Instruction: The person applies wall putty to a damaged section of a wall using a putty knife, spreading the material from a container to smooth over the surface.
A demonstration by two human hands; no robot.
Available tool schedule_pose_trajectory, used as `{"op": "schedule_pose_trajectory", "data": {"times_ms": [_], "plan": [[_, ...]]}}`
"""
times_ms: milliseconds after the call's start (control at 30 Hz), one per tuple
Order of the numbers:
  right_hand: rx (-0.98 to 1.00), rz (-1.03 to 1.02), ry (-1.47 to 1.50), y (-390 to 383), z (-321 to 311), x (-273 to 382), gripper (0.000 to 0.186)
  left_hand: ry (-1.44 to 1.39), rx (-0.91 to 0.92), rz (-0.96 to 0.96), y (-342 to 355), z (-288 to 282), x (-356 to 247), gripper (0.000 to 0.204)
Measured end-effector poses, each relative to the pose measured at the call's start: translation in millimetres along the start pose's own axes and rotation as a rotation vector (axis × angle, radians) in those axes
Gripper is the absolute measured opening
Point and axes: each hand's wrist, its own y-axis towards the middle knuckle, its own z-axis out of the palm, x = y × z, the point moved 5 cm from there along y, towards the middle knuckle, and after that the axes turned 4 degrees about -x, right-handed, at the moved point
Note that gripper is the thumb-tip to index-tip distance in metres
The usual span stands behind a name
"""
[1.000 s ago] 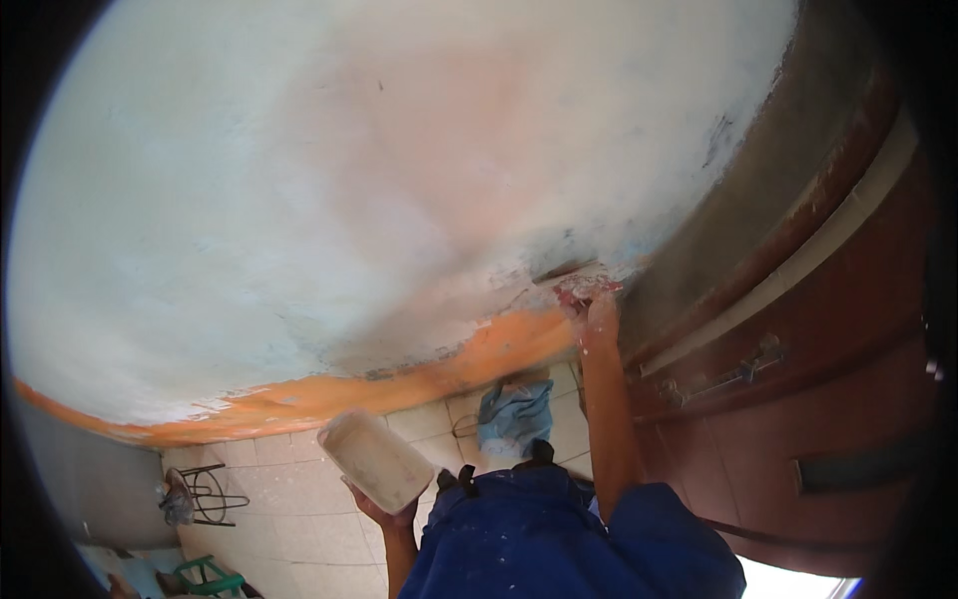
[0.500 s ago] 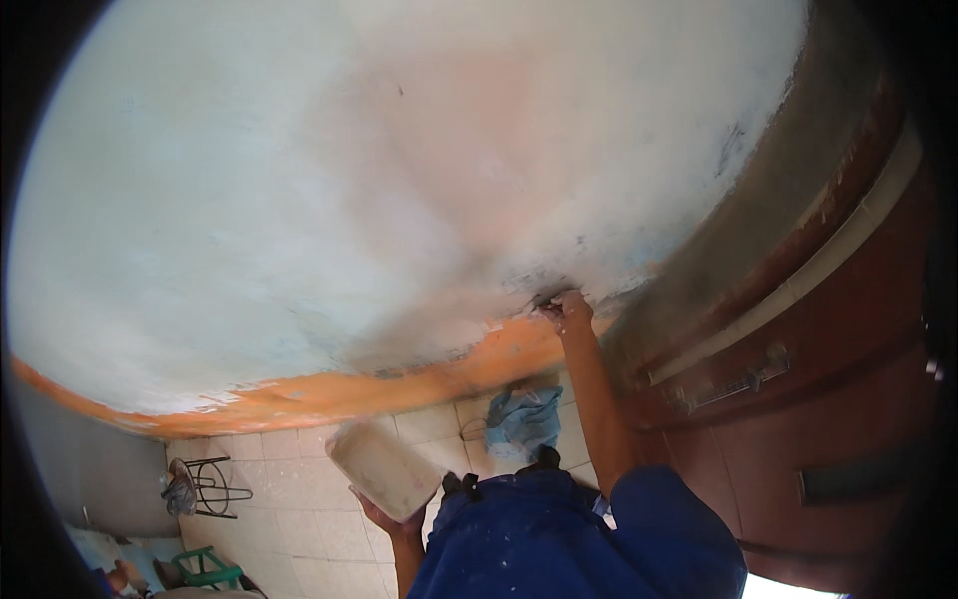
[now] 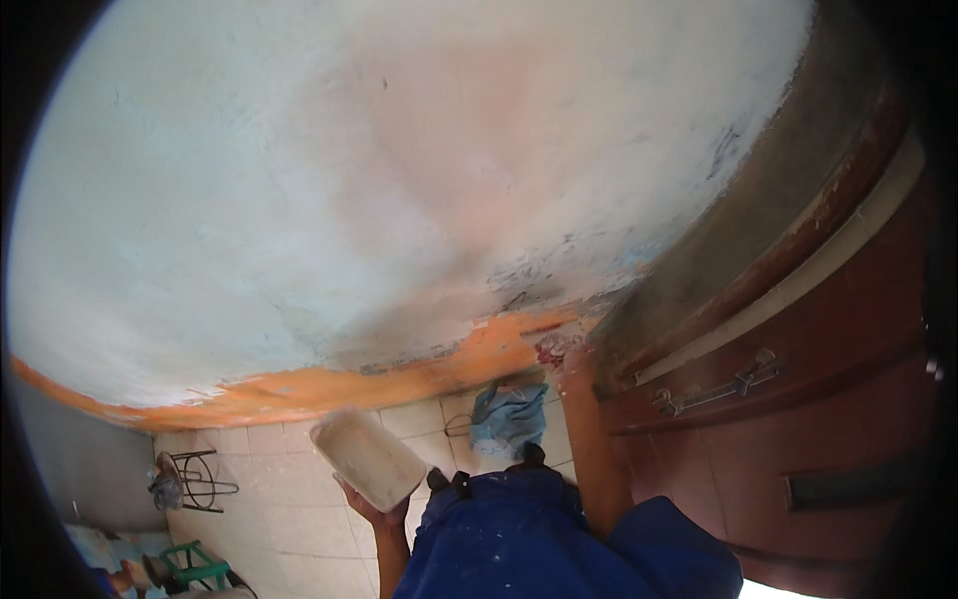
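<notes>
My left hand (image 3: pixel 379 507) is closed on the near edge of a pale rectangular tub (image 3: pixel 367 457), held tilted at waist height. A light coating smears the tub's inside. Lower on the wall, my right hand (image 3: pixel 569 361) is closed around a scraper (image 3: pixel 544 328) whose thin blade lies close to the orange band (image 3: pixel 469 349); its handle is hidden in the fingers, which are smeared white. Above the blade, the whitish wall (image 3: pixel 299 200) has dark scuffs and rough patches. Whether the blade touches the wall I cannot tell.
A reddish-brown door (image 3: pixel 689 459) with a metal bolt (image 3: pixel 718 387) stands at the right. On the tiled floor (image 3: pixel 289 499) lies a blue plastic bag (image 3: pixel 507 419) near my feet. A dark metal stool frame (image 3: pixel 200 481) and a green stool (image 3: pixel 200 567) stand at the left.
My right hand has moved down from the dark-scuffed patch to the orange band, taking the scraper along. The tub in my left hand has shifted slightly left in view.
</notes>
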Motion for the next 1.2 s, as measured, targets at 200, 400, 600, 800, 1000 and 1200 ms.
{"op": "schedule_pose_trajectory", "data": {"times_ms": [200, 400, 600, 800, 1000, 1200], "plan": [[0.021, 0.097, 0.146, 103, -27, -47, 0.005, -0.056, 0.001, 0.061, 2, -19, 7, 0.083], [0.440, -0.010, 0.406, 143, 16, 4, 0.005, 0.209, -0.079, 0.305, -20, 4, 5, 0.086], [0.197, -0.049, 0.426, 40, 23, 35, 0.026, 0.642, -0.023, 0.549, -2, -37, 12, 0.086], [0.170, 0.014, 0.323, 15, -22, -5, 0.030, 0.124, 0.017, 0.253, 7, -41, 28, 0.055], [0.127, 0.139, 0.200, 82, -58, -37, 0.031, 0.308, 0.012, 0.349, -2, -57, 31, 0.047], [0.068, 0.112, 0.123, 130, 0, -13, 0.015, 0.400, -0.001, 0.519, -35, -25, 26, 0.043]]}}
